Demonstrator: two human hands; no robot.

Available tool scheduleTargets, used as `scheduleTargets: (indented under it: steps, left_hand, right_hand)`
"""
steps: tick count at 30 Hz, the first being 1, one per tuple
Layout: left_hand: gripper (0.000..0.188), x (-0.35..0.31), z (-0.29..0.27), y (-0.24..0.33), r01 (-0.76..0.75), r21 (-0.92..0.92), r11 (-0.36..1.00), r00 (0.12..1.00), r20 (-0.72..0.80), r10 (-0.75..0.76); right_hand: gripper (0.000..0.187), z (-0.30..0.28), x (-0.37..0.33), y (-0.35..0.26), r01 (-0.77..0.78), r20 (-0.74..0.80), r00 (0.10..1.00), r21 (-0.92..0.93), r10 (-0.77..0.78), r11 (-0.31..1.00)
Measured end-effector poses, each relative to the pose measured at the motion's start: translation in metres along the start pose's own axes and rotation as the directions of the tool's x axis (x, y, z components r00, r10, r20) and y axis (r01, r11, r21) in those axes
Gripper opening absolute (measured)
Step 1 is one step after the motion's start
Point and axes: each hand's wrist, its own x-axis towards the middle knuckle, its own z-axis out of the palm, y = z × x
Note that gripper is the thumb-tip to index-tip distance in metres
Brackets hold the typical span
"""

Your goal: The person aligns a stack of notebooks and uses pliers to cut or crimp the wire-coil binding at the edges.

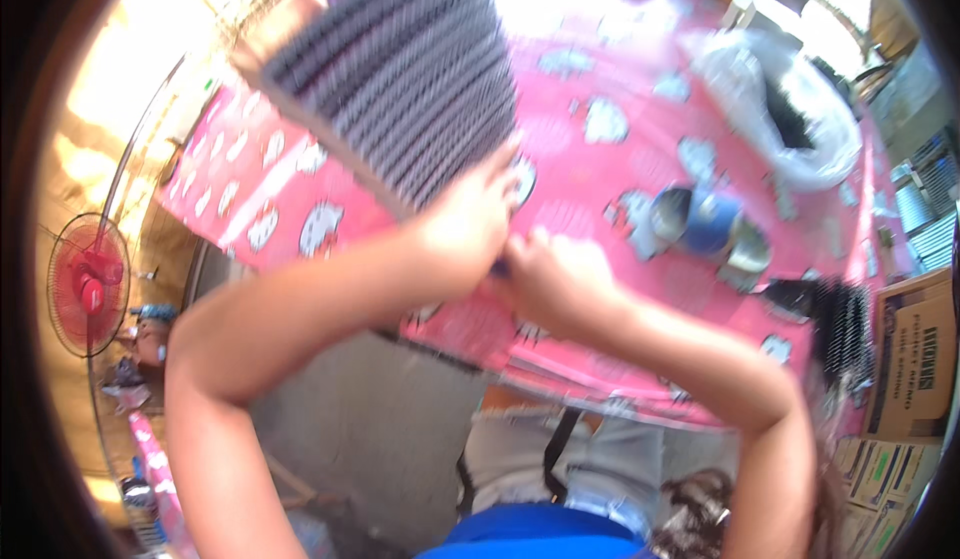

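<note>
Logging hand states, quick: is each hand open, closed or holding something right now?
Left hand: at the grey ridged stack; blur hides whether it's open or closed.
Right hand: beside the left, seemingly curled; whether it's closed cannot be told.

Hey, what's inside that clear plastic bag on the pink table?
Inside the bag, a dark clump shows; blur hides what it is. Anything beneath it or behind the whitish folds is covered.

Strong light pours in from the top, bleaching the far end of the desk (560,174)! Left hand (475,214) and right hand (560,274) smear with blur (so does the grey ridged stack (405,74)), the floor (385,419) sits dimmer, while fisheye distortion warps the black-rimmed edges.
</note>
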Motion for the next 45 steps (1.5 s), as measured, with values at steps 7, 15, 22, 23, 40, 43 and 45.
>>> scheduleTargets:
  steps: [7, 15, 22, 23, 40, 43, 45]
  left_hand:
    - [0.050, -0.105, 0.059, 0.039, -0.076, -0.911, 0.406, 0.986, -0.008, 0.167]
    - [0.045, -0.016, 0.234, 0.009, -0.751, -0.083, -0.655, 0.635, 0.181, -0.751]
    - [0.044, 0.016, 0.190, 0.024, -0.681, -0.104, -0.725, 0.708, 0.162, -0.688]
    - [0.044, 0.008, 0.179, 0.022, -0.677, -0.118, -0.727, 0.717, 0.118, -0.687]
    - [0.077, 0.065, 0.058, 0.108, -0.901, -0.247, -0.356, 0.161, 0.571, -0.805]
    - [0.082, 0.039, 0.084, 0.086, -0.900, -0.166, -0.404, 0.119, 0.798, -0.591]
    - [0.084, 0.020, 0.120, 0.051, -0.825, -0.474, -0.308, -0.059, 0.614, -0.787]
  right_hand:
    - [0.063, 0.008, -0.079, 0.054, 0.024, -0.186, 0.976, -0.418, -0.111, 0.908]
    - [0.081, 0.026, 0.023, 0.021, -0.259, 0.236, 0.966, 0.914, 0.110, 0.314]
    - [0.098, 0.058, 0.089, -0.011, -0.310, 0.348, 0.891, 0.935, 0.290, -0.172]
    - [0.097, 0.056, 0.088, -0.009, -0.317, 0.361, 0.900, 0.927, 0.247, -0.200]
    - [0.043, -0.002, 0.092, 0.071, -0.280, 0.276, 0.955, 0.960, 0.107, 0.022]
    - [0.063, 0.000, 0.060, 0.075, -0.221, 0.209, 0.953, 0.975, 0.221, 0.030]
    - [0.070, 0.001, 0.035, 0.074, -0.264, 0.241, 0.926, 0.964, 0.291, 0.040]
